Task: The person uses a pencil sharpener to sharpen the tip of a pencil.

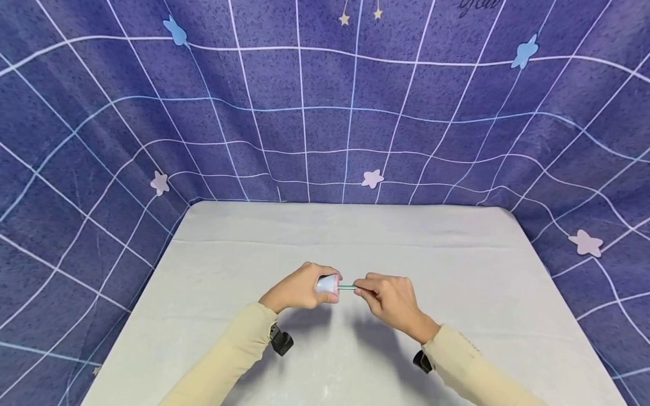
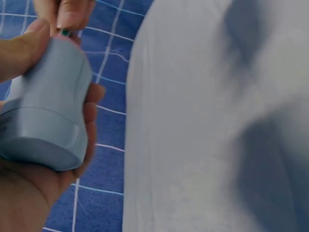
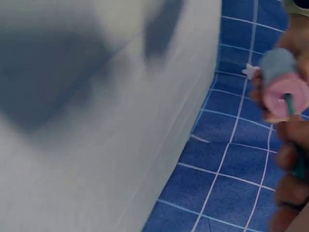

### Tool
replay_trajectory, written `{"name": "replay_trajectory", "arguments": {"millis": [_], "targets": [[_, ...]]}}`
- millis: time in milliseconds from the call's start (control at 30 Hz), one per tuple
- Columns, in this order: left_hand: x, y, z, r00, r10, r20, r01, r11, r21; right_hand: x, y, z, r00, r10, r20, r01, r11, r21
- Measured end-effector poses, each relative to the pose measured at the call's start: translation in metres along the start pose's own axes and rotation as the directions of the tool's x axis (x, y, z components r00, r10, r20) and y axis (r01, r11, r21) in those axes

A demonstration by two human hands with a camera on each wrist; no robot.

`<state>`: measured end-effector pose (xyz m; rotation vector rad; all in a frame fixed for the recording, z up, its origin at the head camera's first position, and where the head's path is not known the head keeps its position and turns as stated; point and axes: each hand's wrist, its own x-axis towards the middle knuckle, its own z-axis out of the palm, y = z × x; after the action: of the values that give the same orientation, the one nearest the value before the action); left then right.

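Observation:
Held in the air over the table is a pale blue pencil sharpener [image 1: 326,285] with a pink end, gripped by my left hand [image 1: 302,286]. In the left wrist view its rounded, waisted body [image 2: 50,92] shows, with the thumb on one side and fingers around the other. My right hand [image 1: 392,299] pinches a thin green pencil [image 1: 346,287] between thumb and fingers. The pencil's far end sits in the hole of the pink face [image 3: 275,102], as the right wrist view shows. Much of the pencil is hidden inside my right hand.
A white-covered table [image 1: 254,237] lies beneath both hands, with their shadows on it. Blue curtains [image 1: 325,129] with a line grid and stars stand behind and at both sides. A black wrist camera [image 1: 281,340] hangs under the left sleeve, and another [image 1: 422,361] under the right.

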<state>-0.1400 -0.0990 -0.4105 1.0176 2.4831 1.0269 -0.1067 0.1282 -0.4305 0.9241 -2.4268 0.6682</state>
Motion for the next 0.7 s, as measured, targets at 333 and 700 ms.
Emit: {"name": "replay_trajectory", "arguments": {"millis": [333,700], "targets": [[0.002,0.001,0.016,0.990,0.097,-0.099,-0.066,0.958,0.278,0.013,0.005,-0.017,0.811,0.382,0.443,-0.521,0.817,0.248],[0.005,-0.007,0.007,0.995,0.051,-0.089,-0.030,0.973,0.229,-0.003,0.008,-0.001,0.965,0.222,0.139,-0.244,0.956,0.164]]}}
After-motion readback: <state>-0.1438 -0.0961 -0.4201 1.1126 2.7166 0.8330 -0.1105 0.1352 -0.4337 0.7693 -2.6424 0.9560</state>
